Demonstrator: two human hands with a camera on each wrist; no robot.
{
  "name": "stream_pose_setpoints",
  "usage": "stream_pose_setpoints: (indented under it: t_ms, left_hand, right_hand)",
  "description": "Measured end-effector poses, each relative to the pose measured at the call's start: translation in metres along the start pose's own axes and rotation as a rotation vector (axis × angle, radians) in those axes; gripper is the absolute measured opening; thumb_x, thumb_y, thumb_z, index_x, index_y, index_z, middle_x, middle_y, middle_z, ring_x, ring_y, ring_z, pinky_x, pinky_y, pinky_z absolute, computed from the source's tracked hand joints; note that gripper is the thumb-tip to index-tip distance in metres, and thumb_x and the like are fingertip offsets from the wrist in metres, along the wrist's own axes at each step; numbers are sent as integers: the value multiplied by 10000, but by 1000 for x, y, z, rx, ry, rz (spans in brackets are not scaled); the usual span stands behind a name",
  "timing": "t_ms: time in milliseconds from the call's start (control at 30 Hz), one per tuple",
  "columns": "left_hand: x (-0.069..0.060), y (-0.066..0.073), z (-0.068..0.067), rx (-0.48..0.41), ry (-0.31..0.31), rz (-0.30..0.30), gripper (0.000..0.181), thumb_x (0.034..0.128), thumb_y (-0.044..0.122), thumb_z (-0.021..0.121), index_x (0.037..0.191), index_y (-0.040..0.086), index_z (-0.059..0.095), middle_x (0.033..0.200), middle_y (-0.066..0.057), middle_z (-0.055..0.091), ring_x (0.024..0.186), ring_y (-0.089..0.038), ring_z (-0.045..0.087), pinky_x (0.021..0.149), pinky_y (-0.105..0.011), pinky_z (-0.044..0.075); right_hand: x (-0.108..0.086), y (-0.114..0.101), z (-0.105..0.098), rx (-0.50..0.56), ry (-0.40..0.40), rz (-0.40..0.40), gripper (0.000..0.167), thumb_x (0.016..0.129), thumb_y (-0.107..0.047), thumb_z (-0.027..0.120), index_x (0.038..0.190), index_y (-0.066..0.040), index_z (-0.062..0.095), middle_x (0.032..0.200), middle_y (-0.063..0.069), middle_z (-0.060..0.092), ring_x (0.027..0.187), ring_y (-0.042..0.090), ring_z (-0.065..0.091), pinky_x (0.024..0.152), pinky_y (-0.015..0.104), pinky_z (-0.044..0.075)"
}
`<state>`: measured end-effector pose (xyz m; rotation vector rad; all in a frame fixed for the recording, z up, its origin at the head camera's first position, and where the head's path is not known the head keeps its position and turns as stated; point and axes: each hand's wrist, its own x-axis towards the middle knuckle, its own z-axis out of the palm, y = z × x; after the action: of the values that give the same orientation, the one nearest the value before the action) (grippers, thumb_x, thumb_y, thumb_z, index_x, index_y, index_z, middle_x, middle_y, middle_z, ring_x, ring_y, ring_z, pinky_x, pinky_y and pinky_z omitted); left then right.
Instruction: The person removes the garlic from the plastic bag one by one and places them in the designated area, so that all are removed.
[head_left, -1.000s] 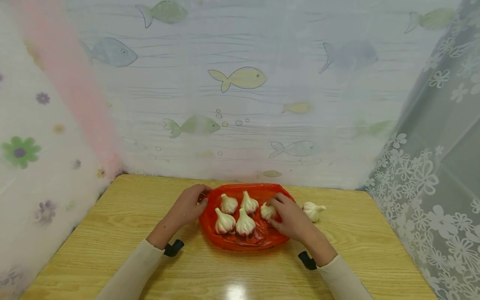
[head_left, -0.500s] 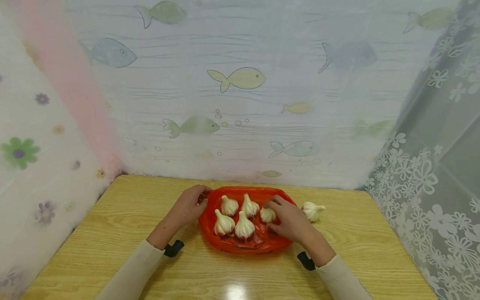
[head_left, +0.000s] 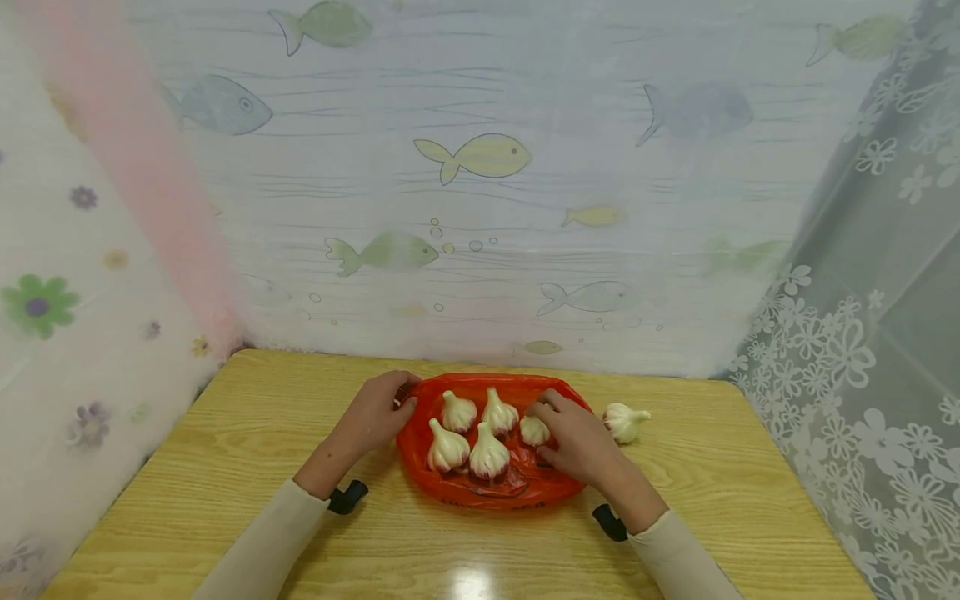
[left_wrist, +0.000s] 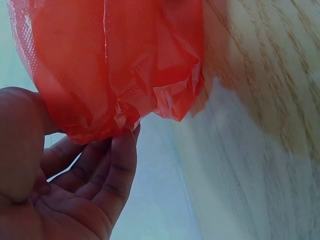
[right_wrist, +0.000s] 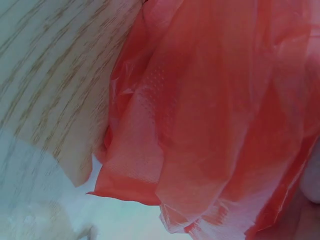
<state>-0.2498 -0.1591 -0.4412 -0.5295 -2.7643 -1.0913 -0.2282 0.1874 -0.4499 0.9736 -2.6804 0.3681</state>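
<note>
Red bag (head_left: pixel 487 497), white-purple garlic (head_left: pixel 489 458), fish-print backdrop (head_left: pixel 480 196)

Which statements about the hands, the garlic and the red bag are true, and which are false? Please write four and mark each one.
1. The right hand is at a garlic bulb inside the red bag. True.
2. The left hand holds a garlic bulb. False: its fingers are at the bag's edge.
3. Five bulbs show in the bag. True.
4. The lone bulb lies to the left of the bag. False: it lies to the right, on the table.
</note>
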Motion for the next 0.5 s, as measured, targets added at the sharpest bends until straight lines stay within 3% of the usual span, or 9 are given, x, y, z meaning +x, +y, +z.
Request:
stream_pose_setpoints:
  t_ms: [500]
  left_hand:
    - [1, -3, 1, -3, 4, -16, 204, 1002, 61, 674, 1200, 29, 715, 1103, -74, 731, 939, -209, 674, 841, -396, 617]
  right_hand:
    - [-1, -3, -19, 34, 44, 36, 489, 800, -132, 902, 1239, -138, 687, 1226, 6, 617, 1018, 186, 657, 817, 371, 592]
